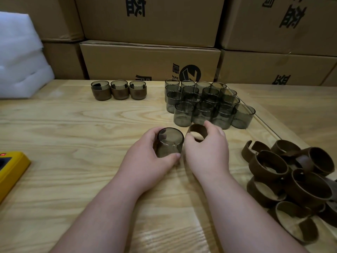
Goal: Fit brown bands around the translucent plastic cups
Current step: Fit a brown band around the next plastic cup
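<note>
We see a bare smoky translucent cup near the middle of the wooden table, gripped by the left hand. Just beside it, the right hand pinches a brown band. Unbanded cups cluster behind, a heap of bands lies right, and three banded cups stand far left, before cardboard boxes.

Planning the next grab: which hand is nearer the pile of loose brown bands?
Right. The right hand, pinching one band, is closer to the pile; the left hand, gripping a cup, lies farther away.
</note>
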`<state>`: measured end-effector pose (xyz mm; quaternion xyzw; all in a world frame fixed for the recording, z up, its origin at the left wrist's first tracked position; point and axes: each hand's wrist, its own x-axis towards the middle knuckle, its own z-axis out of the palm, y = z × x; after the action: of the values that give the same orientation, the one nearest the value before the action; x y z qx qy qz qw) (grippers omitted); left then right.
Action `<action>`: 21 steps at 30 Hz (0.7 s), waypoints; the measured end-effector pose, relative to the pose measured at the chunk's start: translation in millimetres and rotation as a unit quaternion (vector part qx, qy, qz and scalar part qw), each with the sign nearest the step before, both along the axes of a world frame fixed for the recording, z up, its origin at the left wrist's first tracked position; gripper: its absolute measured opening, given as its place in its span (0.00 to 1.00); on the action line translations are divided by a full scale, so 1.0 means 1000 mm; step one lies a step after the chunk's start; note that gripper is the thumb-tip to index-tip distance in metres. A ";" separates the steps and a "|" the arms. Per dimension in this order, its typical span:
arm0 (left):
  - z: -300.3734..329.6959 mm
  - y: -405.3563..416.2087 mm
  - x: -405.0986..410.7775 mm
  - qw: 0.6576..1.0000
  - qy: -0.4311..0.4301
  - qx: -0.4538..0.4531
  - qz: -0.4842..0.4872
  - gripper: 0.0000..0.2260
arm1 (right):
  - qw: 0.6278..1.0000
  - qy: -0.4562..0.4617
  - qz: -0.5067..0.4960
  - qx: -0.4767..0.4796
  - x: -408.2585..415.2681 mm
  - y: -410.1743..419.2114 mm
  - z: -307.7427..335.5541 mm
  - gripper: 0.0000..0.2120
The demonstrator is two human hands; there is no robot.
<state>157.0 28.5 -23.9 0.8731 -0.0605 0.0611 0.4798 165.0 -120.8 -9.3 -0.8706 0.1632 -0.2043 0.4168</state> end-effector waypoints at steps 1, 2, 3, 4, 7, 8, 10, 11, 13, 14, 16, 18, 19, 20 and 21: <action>0.000 0.000 0.000 1.000 -0.001 0.005 -0.002 0.26 | 1.000 -0.025 -0.002 0.015 0.000 0.001 0.001 0.30; 0.001 0.000 0.000 1.000 -0.003 0.009 -0.003 0.26 | 0.998 -0.049 -0.002 0.028 -0.001 0.001 0.002 0.30; 0.001 0.000 0.000 1.000 -0.004 0.013 -0.005 0.28 | 0.997 -0.071 0.002 0.040 -0.003 0.002 0.003 0.30; 0.001 0.000 0.000 1.000 -0.005 0.016 -0.007 0.32 | 0.995 -0.093 0.008 0.048 -0.004 0.004 0.004 0.30; 0.002 -0.001 0.000 1.000 -0.009 -0.009 -0.012 0.42 | 0.988 -0.141 0.037 0.053 -0.009 0.009 0.006 0.32; 0.002 0.000 -0.001 0.999 -0.018 -0.026 -0.011 0.43 | 0.987 -0.148 0.046 0.051 -0.010 0.010 0.007 0.34; 0.002 0.000 -0.002 0.997 -0.058 -0.049 -0.001 0.41 | 0.985 -0.156 0.061 0.048 -0.012 0.013 0.008 0.36; 0.002 0.000 -0.003 0.995 -0.083 -0.054 0.006 0.38 | 0.983 -0.162 0.067 0.048 -0.013 0.013 0.008 0.37; 0.002 0.000 -0.004 0.990 -0.129 -0.059 0.019 0.33 | 0.980 -0.174 0.081 0.047 -0.015 0.014 0.009 0.36; 0.003 -0.001 -0.005 0.987 -0.146 -0.063 0.023 0.31 | 0.979 -0.178 0.090 0.048 -0.015 0.015 0.009 0.35; 0.004 -0.001 -0.005 0.984 -0.161 -0.075 0.027 0.26 | 0.975 -0.186 0.114 0.046 -0.017 0.016 0.009 0.33; 0.003 0.000 -0.004 0.982 -0.163 -0.084 0.033 0.25 | 0.970 -0.195 0.141 0.040 -0.019 0.017 0.010 0.32; 0.004 0.000 -0.004 0.982 -0.163 -0.087 0.036 0.25 | 0.967 -0.201 0.153 0.041 -0.020 0.017 0.010 0.32; 0.004 0.001 -0.004 0.982 -0.162 -0.090 0.040 0.24 | 0.964 -0.207 0.162 0.043 -0.021 0.018 0.010 0.31; 0.005 0.001 -0.004 0.981 -0.162 -0.094 0.042 0.23 | 0.961 -0.214 0.170 0.047 -0.022 0.018 0.011 0.30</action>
<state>152.7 29.7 -18.6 0.8044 -0.0943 0.2272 0.5408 142.7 -102.7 1.4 -0.8012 -0.0707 -0.3039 0.5107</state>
